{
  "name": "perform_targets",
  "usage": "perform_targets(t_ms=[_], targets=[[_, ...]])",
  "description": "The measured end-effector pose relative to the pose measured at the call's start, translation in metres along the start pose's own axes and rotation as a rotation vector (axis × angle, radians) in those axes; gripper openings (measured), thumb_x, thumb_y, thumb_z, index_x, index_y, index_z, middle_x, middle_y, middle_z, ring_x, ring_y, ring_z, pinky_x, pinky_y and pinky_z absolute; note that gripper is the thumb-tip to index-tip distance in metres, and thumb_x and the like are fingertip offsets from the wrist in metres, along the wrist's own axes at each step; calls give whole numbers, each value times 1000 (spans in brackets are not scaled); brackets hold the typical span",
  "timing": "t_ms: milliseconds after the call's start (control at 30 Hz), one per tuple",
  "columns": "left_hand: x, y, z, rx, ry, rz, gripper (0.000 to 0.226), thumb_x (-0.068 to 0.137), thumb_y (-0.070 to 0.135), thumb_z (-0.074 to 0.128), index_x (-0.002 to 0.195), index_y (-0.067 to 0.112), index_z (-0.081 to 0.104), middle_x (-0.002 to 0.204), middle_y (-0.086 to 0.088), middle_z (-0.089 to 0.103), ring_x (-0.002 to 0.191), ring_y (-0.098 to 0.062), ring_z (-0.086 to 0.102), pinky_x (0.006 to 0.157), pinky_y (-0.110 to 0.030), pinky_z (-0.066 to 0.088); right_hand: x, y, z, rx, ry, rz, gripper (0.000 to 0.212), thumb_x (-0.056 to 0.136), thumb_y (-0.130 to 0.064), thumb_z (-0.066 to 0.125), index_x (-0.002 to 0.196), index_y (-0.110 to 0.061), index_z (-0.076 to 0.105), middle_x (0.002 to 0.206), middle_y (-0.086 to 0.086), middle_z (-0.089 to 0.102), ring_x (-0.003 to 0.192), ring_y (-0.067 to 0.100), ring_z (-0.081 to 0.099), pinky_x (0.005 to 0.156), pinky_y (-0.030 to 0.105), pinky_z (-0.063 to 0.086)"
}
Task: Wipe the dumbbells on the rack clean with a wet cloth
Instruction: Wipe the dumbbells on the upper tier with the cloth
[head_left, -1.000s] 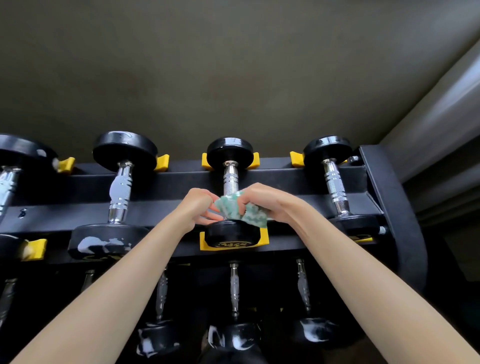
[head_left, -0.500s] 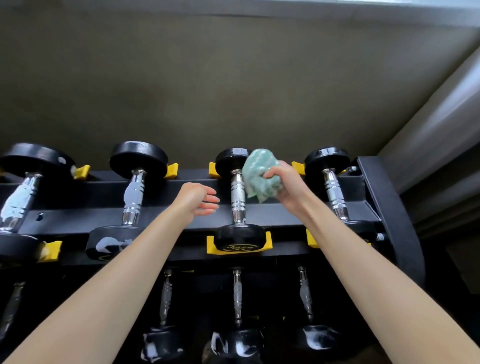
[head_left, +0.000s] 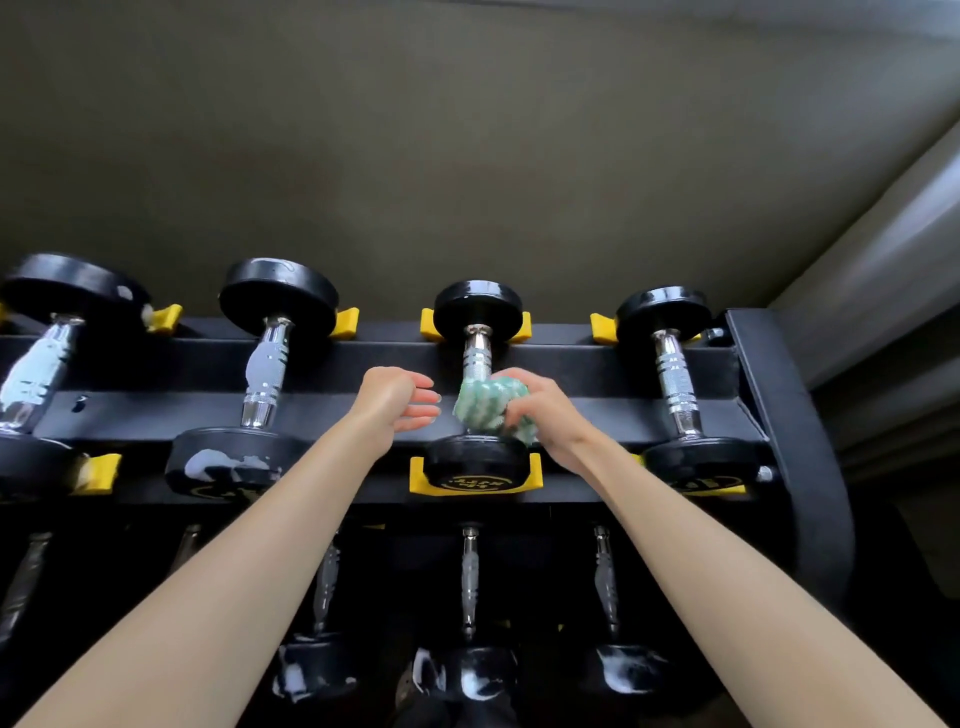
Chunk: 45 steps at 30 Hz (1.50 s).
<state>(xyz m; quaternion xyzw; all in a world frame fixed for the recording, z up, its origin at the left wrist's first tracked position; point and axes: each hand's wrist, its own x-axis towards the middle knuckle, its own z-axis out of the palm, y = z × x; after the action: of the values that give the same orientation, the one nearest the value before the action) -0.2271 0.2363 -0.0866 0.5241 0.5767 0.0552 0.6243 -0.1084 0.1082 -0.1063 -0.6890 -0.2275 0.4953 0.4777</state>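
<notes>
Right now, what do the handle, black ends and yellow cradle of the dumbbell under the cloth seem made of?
Ribbed silver handle: polished metal, likely chromed; bright highlights. Round black ends: glossy, perhaps rubber; soft sheen. Yellow cradle: matte, likely plastic.

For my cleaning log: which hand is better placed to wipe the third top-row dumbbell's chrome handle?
Right: the right hand grips the crumpled green cloth against that chrome handle; the left hand hovers open, empty.

A gym or weights room is indicated. Black dumbbells with chrome handles are lined up on a tiered black rack, each seated in yellow cradles.
</notes>
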Motion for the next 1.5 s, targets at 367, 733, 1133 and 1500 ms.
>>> perform_targets(t_ms=[367,733,1133,1500], targets=[[-24,9,9,-17,15,20,28,91,-5,35,103,-1,60,85,-12,64,72,-22,62,60,-27,51,-26,-24,5,-6,-97,58,32,61,-20,52,91,-14,61,81,-2,61,70,9,55,60,18,41],[-81,23,-29,-191,-17,104,23,96,9,41,86,7,61,84,-9,64,76,-21,62,70,-31,53,-36,-60,35,745,-279,46,25,89,-6,43,108,-8,59,97,7,70,85,20,68,66,29,57],[-81,10,-110,20,17,313,5,87,7,62,83,10,64,69,-2,60,53,-5,54,49,-14,48,-28,-54,94,651,-93,41,29,87,-8,50,115,-11,55,109,10,62,93,24,60,85,41,48],[-6,-33,-207,378,164,312,28,92,6,42,101,11,67,114,-7,63,113,-24,52,93,-31,40,-1,3,197,173,446,212,42,87,-1,48,126,-16,46,109,10,56,92,25,56,74,35,49]])
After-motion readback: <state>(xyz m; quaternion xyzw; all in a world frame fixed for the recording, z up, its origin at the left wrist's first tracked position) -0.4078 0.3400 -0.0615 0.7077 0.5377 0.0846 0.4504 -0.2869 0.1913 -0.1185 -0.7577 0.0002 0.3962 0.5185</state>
